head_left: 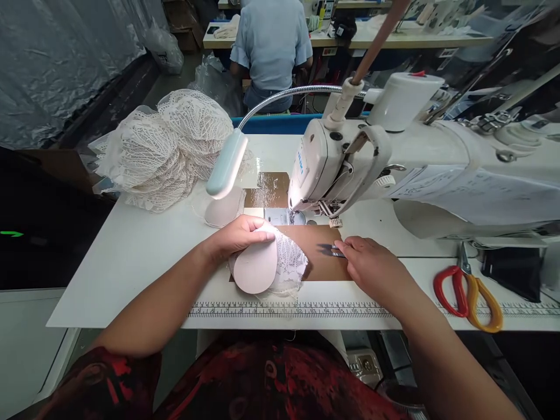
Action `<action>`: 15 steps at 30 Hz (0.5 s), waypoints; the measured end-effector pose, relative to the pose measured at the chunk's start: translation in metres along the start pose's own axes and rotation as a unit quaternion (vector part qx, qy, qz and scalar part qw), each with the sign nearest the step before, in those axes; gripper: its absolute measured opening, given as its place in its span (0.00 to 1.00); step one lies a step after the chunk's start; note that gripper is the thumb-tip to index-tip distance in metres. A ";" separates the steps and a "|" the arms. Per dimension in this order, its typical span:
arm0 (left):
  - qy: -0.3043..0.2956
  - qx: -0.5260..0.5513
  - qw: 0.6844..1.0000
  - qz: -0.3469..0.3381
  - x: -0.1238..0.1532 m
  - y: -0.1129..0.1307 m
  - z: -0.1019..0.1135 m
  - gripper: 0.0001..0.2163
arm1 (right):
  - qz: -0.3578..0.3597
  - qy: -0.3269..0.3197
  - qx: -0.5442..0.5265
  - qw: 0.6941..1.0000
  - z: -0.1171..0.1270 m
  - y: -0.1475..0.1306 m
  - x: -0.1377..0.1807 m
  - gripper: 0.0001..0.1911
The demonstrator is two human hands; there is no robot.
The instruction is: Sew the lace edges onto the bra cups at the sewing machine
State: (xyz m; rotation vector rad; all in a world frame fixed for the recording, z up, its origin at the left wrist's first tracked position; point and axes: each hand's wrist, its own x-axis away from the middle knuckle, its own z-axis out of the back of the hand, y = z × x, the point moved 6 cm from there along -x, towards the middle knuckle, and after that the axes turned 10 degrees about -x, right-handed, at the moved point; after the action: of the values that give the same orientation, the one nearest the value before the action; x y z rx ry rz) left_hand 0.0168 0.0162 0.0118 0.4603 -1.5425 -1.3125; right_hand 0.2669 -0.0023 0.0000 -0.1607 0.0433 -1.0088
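My left hand [238, 235] is closed on a pale pink bra cup [255, 269] with white lace [289, 259] folded over its right side; it holds the piece just in front of the sewing machine's needle area. My right hand [371, 264] rests on the brown plate [321, 245] to the right, fingers pinched on small metal thread snips [329, 251] whose dark tips point left toward the lace. The white sewing machine head [332, 169] stands directly behind both hands.
A heap of white lace cups [164, 146] lies at the back left. A gooseneck lamp [227, 163] hangs over a single cup [223, 211]. Red and orange scissors [470, 291] lie at the right. A ruler strip [306, 308] runs along the table's front edge. Another person [271, 46] sits beyond.
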 end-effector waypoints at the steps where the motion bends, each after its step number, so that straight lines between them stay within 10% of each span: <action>1: -0.005 0.006 1.000 0.001 0.001 0.001 -0.001 0.12 | -0.007 -0.008 0.007 1.000 -0.001 0.000 0.000 0.23; 7: -0.012 0.024 1.000 0.004 0.005 0.006 -0.006 0.13 | -0.063 -0.034 -0.007 0.997 -0.009 0.009 0.007 0.25; 15: -0.019 0.027 0.999 0.009 0.003 -0.001 -0.008 0.14 | -0.043 0.124 -0.266 0.955 0.014 -0.016 0.013 0.21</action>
State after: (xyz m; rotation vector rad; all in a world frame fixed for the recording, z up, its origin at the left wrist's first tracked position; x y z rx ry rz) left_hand 0.0223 0.0095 0.0108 0.4574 -1.6140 -1.2748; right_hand 0.2620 -0.0198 0.0164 -0.5306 0.5454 -1.0832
